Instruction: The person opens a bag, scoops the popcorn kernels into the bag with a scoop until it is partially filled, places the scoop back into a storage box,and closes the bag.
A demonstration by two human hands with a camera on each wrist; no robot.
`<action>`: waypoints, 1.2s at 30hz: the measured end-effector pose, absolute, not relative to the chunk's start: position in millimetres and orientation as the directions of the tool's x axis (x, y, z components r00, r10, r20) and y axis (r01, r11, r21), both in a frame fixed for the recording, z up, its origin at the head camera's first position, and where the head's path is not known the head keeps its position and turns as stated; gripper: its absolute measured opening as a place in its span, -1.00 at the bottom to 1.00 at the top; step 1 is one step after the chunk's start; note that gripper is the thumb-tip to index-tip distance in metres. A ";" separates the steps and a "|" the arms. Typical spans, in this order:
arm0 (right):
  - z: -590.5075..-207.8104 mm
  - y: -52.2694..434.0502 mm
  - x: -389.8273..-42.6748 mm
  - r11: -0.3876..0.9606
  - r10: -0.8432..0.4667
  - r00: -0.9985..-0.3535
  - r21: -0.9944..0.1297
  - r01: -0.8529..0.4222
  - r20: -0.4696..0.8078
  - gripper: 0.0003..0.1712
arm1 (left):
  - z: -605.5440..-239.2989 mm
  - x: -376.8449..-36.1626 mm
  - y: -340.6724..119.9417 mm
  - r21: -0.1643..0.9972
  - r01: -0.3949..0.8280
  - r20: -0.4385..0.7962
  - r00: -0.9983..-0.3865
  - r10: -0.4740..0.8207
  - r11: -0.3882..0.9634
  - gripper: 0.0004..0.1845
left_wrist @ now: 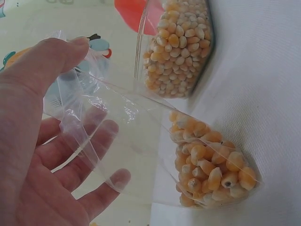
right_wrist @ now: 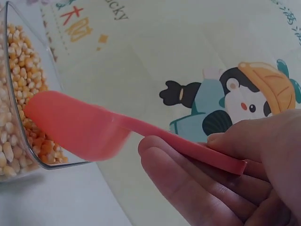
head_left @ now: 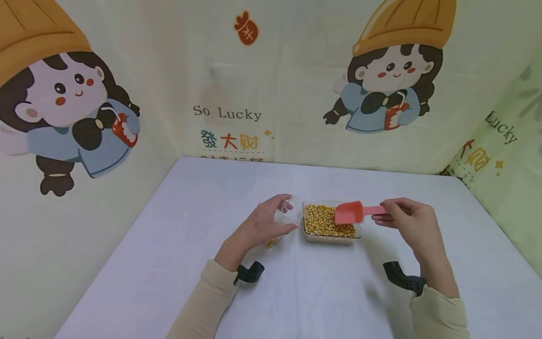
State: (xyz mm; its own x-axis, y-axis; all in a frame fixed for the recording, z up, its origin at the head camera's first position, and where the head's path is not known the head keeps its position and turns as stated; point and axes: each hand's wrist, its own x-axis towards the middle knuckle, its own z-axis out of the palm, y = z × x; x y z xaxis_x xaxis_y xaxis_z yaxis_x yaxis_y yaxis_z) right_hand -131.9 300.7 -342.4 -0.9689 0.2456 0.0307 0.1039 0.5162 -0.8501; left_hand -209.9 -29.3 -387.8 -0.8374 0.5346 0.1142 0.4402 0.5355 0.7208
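Observation:
My left hand (head_left: 264, 219) holds a clear plastic bag (left_wrist: 127, 122) at its mouth, with thumb and fingers spread apart around the opening. Corn kernels (left_wrist: 211, 165) fill the bag's lower end, which sits by the white tabletop. Just right of it stands a clear rectangular container (head_left: 329, 240) full of yellow corn kernels (head_left: 322, 219). Between thumb and fingers, my right hand (head_left: 417, 226) pinches the handle of a pink-red scoop (right_wrist: 80, 125). The scoop's head overlaps the right part of the container in the head view, its tip at the kernels in the right wrist view.
A white-covered table (head_left: 178, 282) lies under both hands. Behind and at both sides hang pale curtains printed with cartoon figures (head_left: 391, 89) and lettering. A black wrist mount (head_left: 251, 272) sticks out from the left sleeve, another (head_left: 404, 278) from the right.

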 end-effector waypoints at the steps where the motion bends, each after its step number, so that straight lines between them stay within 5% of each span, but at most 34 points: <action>1: -342.4 300.6 -131.1 0.530 0.243 -0.969 -0.842 0.103 0.034 -0.44 | -388.2 -208.8 -28.8 0.722 0.440 0.116 -0.838 0.534 0.534 -0.22; 36: -353.4 287.4 -119.7 0.697 0.166 -0.978 -0.717 0.027 0.124 -0.61 | -398.7 -185.0 -14.9 0.714 0.416 0.106 -0.859 0.501 0.563 -0.20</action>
State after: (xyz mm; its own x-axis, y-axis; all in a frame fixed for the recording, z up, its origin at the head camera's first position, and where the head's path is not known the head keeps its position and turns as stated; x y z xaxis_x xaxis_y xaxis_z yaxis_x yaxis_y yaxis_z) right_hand -119.7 287.4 -353.4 -0.9783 0.1659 0.1240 0.0273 0.6968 -0.7167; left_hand -185.0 -14.9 -398.7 -0.8589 0.5011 0.1055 0.4163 0.5632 0.7138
